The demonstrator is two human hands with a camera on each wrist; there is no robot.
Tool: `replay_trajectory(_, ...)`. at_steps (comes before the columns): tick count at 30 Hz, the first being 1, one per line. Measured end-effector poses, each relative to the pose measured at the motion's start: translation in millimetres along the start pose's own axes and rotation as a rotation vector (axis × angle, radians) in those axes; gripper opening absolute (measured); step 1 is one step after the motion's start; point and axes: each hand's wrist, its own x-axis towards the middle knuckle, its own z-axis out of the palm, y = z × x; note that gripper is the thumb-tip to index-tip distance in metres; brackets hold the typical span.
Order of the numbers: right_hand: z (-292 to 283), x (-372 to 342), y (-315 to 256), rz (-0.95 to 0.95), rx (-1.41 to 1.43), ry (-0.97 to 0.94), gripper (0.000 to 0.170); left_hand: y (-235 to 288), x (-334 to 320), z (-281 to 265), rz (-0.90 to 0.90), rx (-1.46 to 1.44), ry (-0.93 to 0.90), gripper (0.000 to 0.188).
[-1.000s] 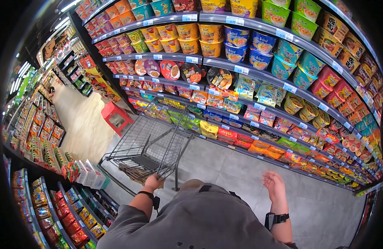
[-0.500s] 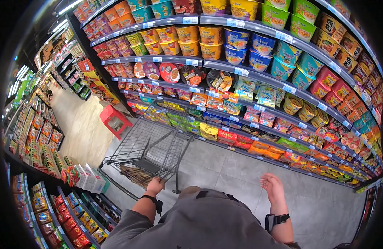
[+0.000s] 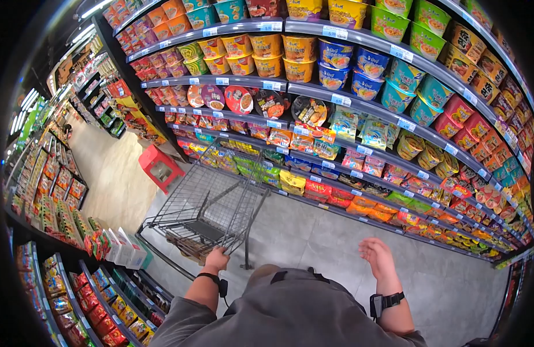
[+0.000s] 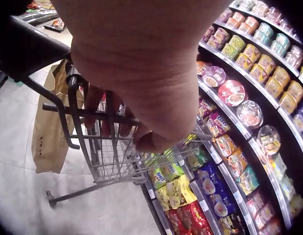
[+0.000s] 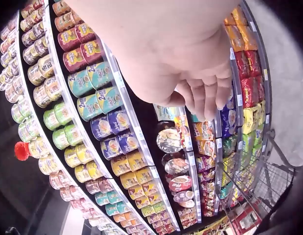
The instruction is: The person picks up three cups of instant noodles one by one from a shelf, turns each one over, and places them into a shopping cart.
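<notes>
My left hand (image 3: 217,258) grips the near edge of a dark wire shopping cart (image 3: 202,230). In the left wrist view the fingers of this hand (image 4: 136,83) curl down behind the cart's bars (image 4: 92,137). A brown paper bag (image 4: 51,132) hangs beside the frame, partly covered by the cart in the head view. My right hand (image 3: 378,257) is held in the air over the floor, its fingers loosely bent and holding nothing. The right wrist view has that hand (image 5: 176,61) in front of the noodle shelves, touching no package.
Long shelves of cup noodles (image 3: 299,52) and bagged noodles (image 3: 292,182) curve across the front and right. A red stool (image 3: 161,168) stands beyond the cart, near the aisle floor (image 3: 114,173). More snack shelves (image 3: 93,301) are at the lower left.
The head view has shifted slightly, and my right hand has moved a little to the left. My left hand keeps its grip on the cart.
</notes>
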Motion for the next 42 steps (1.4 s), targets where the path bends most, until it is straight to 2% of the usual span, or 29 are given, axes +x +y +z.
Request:
replay_trajectory(12,4.2,-6.6,-6.1,-0.023,-0.024,0.008,0.026,12.5,-6.2,-14.2,-0.034,-0.044,-0.015,0.048)
replay_trajectory(20,-3.8,-12.7,3.5,-0.009,0.000,0.025,0.029,-3.2,1.1,-11.4,0.020,-0.022,0.031,0.045)
replay_trajectory(28,3.8,-6.1,3.4,-0.026,-0.005,0.012,0.026,-16.1,9.6,-28.4,-0.091,-0.066,-0.053,0.052)
replay_trajectory(42,15.7,-13.3,3.8,-0.006,-0.050,0.033,0.025,-34.5,8.7,-39.6,-0.079,-0.026,-0.046,0.056)
